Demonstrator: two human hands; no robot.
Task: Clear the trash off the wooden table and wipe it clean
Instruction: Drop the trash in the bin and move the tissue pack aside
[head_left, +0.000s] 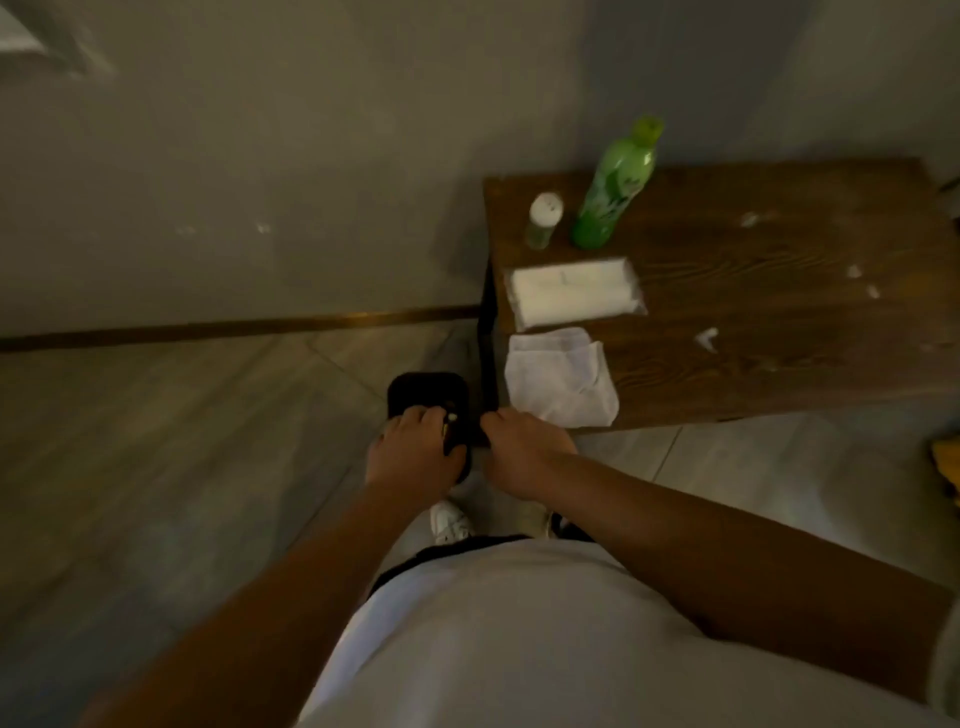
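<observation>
Beside the wooden table, both hands, left hand and right hand, grip the black bin.

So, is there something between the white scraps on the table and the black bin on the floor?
Nothing visible blocks the way. The scraps lie on the open wooden table; the black bin sits left of the table's corner. The white cloth lies near that edge, flat.

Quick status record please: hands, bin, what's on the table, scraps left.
left hand: over black bin, small scrap at fingertips
right hand: at table's near corner, grip unclear
black bin: on floor beside wooden table
table items: green bottle, small white-capped bottle, tissue pack, white cloth
scraps left: several white bits on right side
wiping: not begun
</observation>
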